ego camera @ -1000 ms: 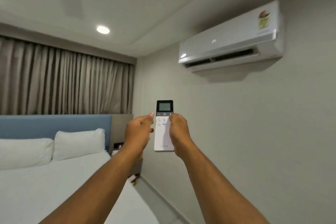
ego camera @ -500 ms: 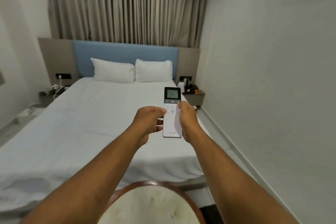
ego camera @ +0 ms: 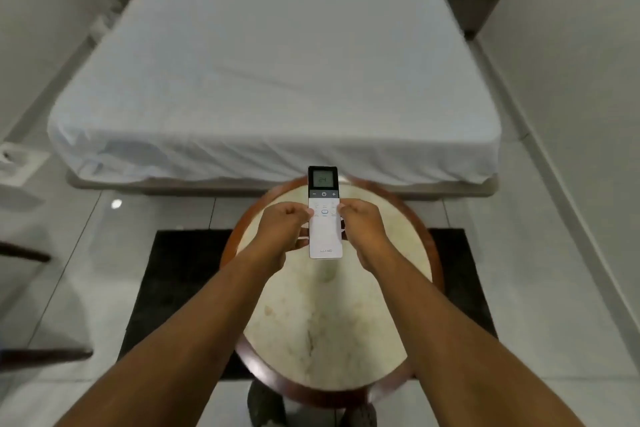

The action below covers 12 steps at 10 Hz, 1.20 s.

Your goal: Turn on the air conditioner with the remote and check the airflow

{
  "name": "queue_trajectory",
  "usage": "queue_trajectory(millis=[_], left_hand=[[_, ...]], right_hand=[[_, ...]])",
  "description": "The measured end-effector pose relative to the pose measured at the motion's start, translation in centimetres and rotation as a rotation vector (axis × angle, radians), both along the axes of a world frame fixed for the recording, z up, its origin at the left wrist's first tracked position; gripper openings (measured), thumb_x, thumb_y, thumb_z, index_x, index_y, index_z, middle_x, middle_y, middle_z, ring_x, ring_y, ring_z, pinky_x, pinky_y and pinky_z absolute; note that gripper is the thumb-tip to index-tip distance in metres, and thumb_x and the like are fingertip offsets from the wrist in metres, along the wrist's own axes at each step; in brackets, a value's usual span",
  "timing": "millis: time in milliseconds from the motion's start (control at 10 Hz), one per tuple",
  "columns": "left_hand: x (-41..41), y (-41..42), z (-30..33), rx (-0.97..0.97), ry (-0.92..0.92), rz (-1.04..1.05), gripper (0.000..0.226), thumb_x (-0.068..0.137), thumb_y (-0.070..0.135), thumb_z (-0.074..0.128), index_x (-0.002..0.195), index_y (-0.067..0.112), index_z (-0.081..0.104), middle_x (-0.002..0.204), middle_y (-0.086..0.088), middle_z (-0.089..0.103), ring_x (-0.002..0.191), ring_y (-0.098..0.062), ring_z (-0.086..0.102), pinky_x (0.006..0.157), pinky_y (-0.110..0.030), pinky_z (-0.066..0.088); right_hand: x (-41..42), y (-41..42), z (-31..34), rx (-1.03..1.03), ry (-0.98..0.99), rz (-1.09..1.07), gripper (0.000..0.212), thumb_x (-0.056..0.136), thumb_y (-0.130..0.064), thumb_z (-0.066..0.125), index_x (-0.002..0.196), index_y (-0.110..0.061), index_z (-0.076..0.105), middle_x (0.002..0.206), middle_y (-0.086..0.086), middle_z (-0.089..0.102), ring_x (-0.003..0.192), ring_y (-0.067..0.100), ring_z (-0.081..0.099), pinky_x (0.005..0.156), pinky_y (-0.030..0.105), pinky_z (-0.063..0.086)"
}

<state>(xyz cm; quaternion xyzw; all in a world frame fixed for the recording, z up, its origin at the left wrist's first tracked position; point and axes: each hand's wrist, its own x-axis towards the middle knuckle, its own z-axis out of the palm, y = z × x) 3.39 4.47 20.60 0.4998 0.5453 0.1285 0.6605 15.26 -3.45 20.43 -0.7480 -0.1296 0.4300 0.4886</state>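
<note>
A white remote (ego camera: 325, 232) with a dark screen showing 24 is held flat, screen end pointing away from me, above a round marble table (ego camera: 332, 315). My left hand (ego camera: 282, 230) grips its left edge and my right hand (ego camera: 363, 227) grips its right edge, thumbs resting near the buttons. The air conditioner is out of view.
The table has a reddish wooden rim and stands on a black mat (ego camera: 173, 274). Just beyond it is the foot of a white-sheeted bed (ego camera: 270, 73). A bedside stand (ego camera: 471, 0) with dark items is at the far right. Glossy tiled floor (ego camera: 69, 253) lies to the left.
The view has swung down from the wall-mounted air conditioner, past the bed, to the table. Both hands still hold the remote and have lowered it over the table.
</note>
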Motion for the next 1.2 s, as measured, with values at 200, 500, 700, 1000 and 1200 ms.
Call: queue_trajectory(millis=[200,500,700,1000,1200], left_hand=[[-2.7,-3.4,-11.9,-0.129,0.151,0.06,0.011,0.093,0.012,0.057,0.085,0.017,0.064,0.08,0.003,0.073,0.063,-0.011,0.071,0.049,-0.024,0.054],[-4.0,-7.2,-24.5,-0.206,0.207,0.057,0.018,0.09,0.011,0.059,0.082,0.022,0.07,0.089,-0.003,0.075,0.076,-0.021,0.073,0.058,-0.031,0.058],[-4.3,-7.8,-27.2,-0.173,0.228,0.051,0.013,0.089,0.011,0.062,0.087,0.019,0.073,0.095,-0.008,0.075,0.082,-0.026,0.073,0.068,-0.043,0.062],[-4.3,-8.0,-27.7,-0.081,0.227,0.031,0.015,0.089,0.012,0.062,0.097,0.011,0.074,0.097,-0.009,0.075,0.083,-0.027,0.072,0.07,-0.048,0.061],[-4.7,-8.0,-26.6,0.046,0.28,-0.022,0.019,0.091,0.019,0.06,0.104,0.017,0.073,0.101,-0.006,0.075,0.088,-0.02,0.068,0.082,-0.044,0.057]], right_hand=[[-3.0,-3.2,-12.5,-0.145,0.046,0.036,0.028,0.097,-0.009,0.049,0.11,-0.012,0.074,0.108,0.009,0.075,0.095,0.026,0.07,0.088,0.047,0.057],[-5.2,-6.4,-24.9,-0.308,-0.015,-0.017,0.024,0.096,-0.007,0.054,0.111,-0.002,0.072,0.113,0.015,0.073,0.098,0.029,0.068,0.089,0.042,0.056],[-5.9,-6.9,-27.1,-0.338,-0.085,-0.043,0.021,0.095,-0.007,0.056,0.104,-0.001,0.074,0.107,0.015,0.074,0.091,0.027,0.068,0.075,0.03,0.052],[-6.3,-6.8,-28.2,-0.341,-0.157,-0.091,0.02,0.094,-0.007,0.058,0.101,-0.001,0.075,0.107,0.015,0.074,0.09,0.026,0.068,0.076,0.031,0.053],[-6.7,-7.0,-27.7,-0.328,-0.225,-0.044,0.022,0.095,-0.009,0.056,0.091,0.002,0.074,0.093,0.015,0.073,0.082,0.028,0.066,0.072,0.033,0.052]])
